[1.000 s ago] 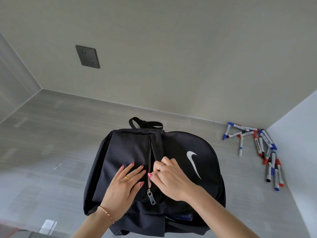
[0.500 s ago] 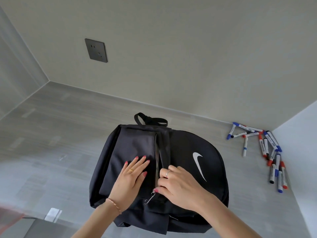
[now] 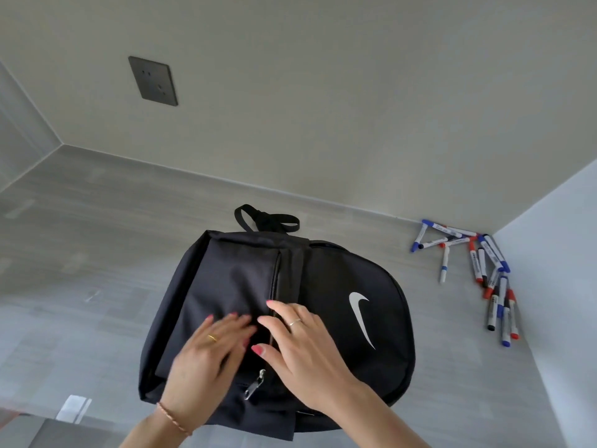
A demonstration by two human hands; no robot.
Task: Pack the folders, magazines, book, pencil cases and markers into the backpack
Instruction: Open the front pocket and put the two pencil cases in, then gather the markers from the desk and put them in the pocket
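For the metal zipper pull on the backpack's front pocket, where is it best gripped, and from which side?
Pinch the zipper pull by its flat dangling tab, coming from the near side of the backpack. It hangs free at the pocket's near end, just below the left hand and right hand.

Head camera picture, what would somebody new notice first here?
The black backpack with its white swoosh lies flat mid-floor, and the left hand and right hand rest on it either side of the front zipper. In the right corner by the wall lies a scatter of markers, still unpacked.
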